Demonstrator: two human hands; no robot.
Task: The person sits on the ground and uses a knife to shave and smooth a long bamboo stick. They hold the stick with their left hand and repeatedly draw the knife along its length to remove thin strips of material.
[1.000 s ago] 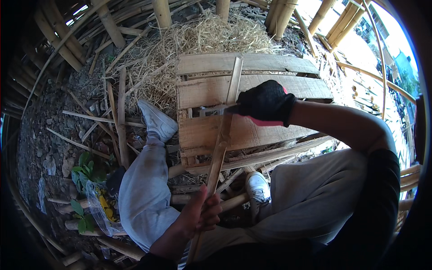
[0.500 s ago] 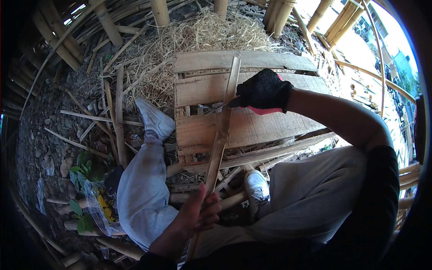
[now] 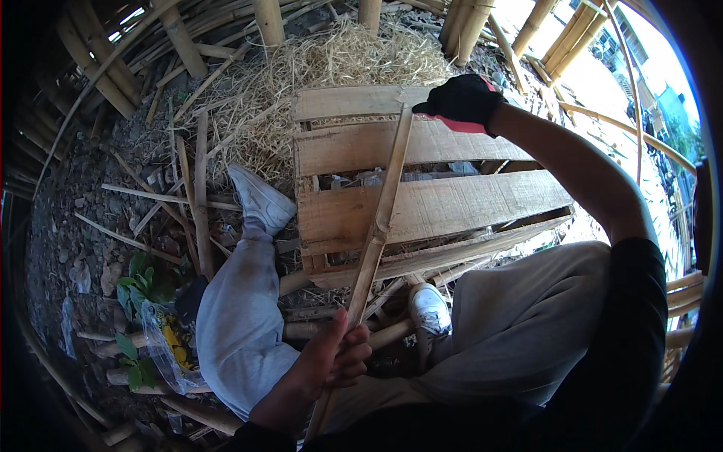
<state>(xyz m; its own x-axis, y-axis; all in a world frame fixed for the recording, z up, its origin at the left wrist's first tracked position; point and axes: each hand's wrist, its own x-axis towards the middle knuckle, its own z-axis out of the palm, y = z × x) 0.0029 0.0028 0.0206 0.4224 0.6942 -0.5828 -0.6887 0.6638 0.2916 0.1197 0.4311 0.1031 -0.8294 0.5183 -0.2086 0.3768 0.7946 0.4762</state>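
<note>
My bare left hand is closed around the lower part of a long split bamboo strip. The strip slants up and away from me, its far part lying across a slatted wooden pallet. By the strip's far tip is my right hand, in a black and red glove, with its fingers curled shut. A thin knife blade stuck out of this fist half a second ago; at this moment the blade can hardly be made out.
Dry shavings are heaped behind the pallet, before upright bamboo posts. Loose sticks lie on the ground to the left, near a leafy plant and a clear plastic bag. My shoes flank the pallet's near side.
My right hand has moved away from me and slightly right, from the strip's upper middle to its far tip. The strip's far end has shifted slightly right. My left hand keeps its hold.
</note>
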